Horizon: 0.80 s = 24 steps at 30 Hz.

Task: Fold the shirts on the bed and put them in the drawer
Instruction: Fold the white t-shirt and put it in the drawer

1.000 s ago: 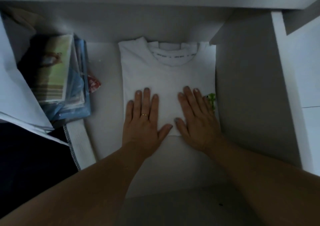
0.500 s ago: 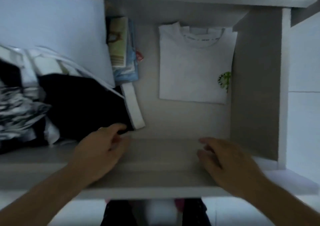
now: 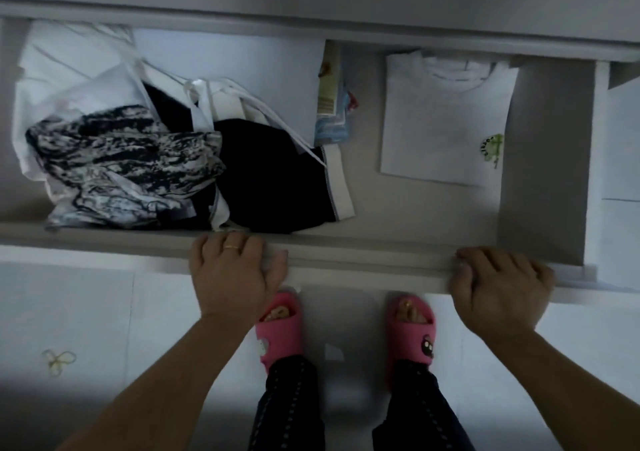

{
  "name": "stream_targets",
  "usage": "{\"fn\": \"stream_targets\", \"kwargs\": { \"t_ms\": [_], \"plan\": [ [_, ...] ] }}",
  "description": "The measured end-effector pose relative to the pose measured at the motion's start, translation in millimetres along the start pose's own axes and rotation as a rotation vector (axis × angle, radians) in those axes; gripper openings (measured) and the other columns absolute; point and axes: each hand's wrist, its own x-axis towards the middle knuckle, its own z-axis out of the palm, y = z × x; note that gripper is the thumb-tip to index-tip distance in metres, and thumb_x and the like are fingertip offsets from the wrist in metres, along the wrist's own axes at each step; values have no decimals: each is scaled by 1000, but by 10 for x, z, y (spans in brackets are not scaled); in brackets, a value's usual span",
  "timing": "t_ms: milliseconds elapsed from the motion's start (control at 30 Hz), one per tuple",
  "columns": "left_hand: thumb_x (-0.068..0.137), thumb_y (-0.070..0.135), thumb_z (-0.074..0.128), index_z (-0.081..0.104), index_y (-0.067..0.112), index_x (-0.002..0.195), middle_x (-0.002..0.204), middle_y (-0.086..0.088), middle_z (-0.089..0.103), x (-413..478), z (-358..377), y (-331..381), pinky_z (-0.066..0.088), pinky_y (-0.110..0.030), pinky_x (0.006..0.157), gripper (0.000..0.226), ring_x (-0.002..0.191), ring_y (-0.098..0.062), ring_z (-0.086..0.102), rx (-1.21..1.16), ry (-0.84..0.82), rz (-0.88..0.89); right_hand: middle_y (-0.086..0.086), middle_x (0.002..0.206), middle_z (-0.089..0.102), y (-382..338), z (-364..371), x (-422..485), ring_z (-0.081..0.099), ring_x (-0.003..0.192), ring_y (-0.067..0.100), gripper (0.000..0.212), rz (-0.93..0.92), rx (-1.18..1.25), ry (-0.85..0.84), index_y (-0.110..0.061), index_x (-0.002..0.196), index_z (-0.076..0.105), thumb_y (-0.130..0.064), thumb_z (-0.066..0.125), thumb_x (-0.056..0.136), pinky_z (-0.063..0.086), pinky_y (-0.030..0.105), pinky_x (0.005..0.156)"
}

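Drawer (image 3: 363, 260): pulled open across the upper half of the frame, pale grey inside, with its front board running through the middle.

Folded white shirt (image 3: 440, 121): lies flat in the drawer's right part, upper right of the frame. Its collar points to the back, and it sits close beside the right wall. A small green motif (image 3: 493, 149) shows near its right edge.

Stack of packets (image 3: 330, 104): just left of the shirt, upper centre.

Loose heap, left part of the drawer: black-and-white patterned cloth (image 3: 117, 163), a dark garment (image 3: 273, 180) with a white band, and white sheets (image 3: 225, 59) behind.

Left hand (image 3: 228, 270): centre of the frame, gripping the front board. The fingers are curled over its top, the thumb lies along it, and one finger wears a ring.

Right hand (image 3: 498, 288): right of centre, fingers likewise curled over the front board, gripping it.

Pink slippers (image 3: 280, 329): on the person's feet, on the pale floor below the board.
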Motion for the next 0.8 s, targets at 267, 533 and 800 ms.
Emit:
{"fn": "stream_targets", "kwargs": {
  "t_ms": [267, 533, 800],
  "plan": [
    [87, 48, 33, 66, 4, 105, 106, -23, 63, 811, -133, 19, 32, -55, 97, 58, 107, -39, 55, -157, 15, -61, 26, 97, 60, -128, -33, 836, 52, 95, 42, 46, 174, 88, 51, -2, 95, 63, -35, 31, 88, 35, 48, 87],
    [86, 52, 26, 42, 14, 137, 135, -23, 44, 448, -314, -256, 24, -59, 101, 67, 127, -40, 38, -289, -35, -312, 16, 81, 60, -688, -123, 1100, 55, 82, 37, 16, -249, 313, -196, -2, 90, 58, -15, 63, 81, 41, 39, 70],
    [82, 55, 26, 39, 17, 139, 130, -17, 52, -361, -493, -408, 33, -50, 99, 70, 125, -34, 42, -491, -198, -662, 7, 133, 49, -708, -124, 1966, 32, 126, 32, 55, -181, 147, -559, -14, 133, 39, -29, 62, 85, 27, 45, 102]
  ]
}}
